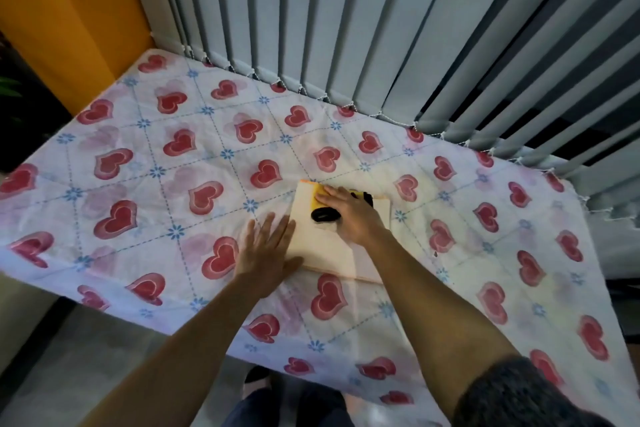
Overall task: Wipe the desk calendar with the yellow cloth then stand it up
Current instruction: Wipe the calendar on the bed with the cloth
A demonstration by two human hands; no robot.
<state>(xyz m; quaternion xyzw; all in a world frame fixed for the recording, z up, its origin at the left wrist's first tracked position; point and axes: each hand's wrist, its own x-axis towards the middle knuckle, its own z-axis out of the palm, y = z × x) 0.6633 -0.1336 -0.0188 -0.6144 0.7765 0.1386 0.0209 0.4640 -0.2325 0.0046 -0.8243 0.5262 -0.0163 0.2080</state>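
Observation:
The desk calendar [322,250], a pale cream flat rectangle, lies flat on the table near its middle. My right hand [349,215] presses the yellow cloth [320,199], which has black markings, onto the calendar's far half. Most of the cloth is hidden under the palm and fingers. My left hand [266,253] lies flat with its fingers spread, resting on the tablecloth and against the calendar's left edge.
A white tablecloth [156,184] with red hearts and blue flowers covers the table. Grey vertical blinds [381,28] hang along the far edge, and an orange wall [69,10] stands at the left. My legs and the floor show below the near edge.

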